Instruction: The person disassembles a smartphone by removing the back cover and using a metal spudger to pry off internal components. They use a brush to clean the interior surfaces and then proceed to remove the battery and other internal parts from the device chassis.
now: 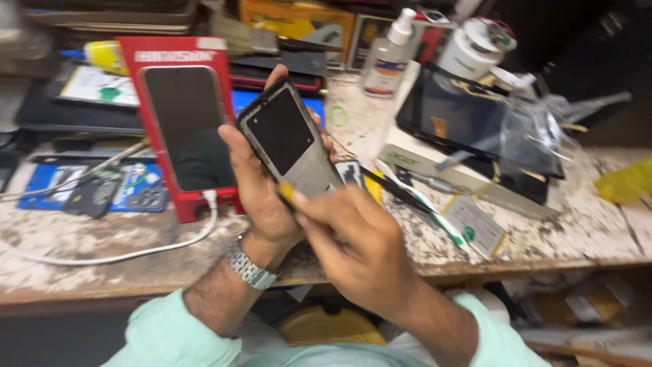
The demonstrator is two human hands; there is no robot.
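Phone [288, 146] in left hand [261, 194]

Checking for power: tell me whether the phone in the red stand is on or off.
Off, as far as shows: the phone in the red stand has a dark screen, only reflections.

Person's forearms and hands, seen from above. Left hand [261, 197], at 12 o'clock from its wrist, carries a silver metal link-bracelet wristwatch [250, 266]. Right hand [356, 248] is bare, without rings. Both arms wear pale mint-green sleeves [170, 333] pushed back toward the elbows, at 6 o'clock in the view.
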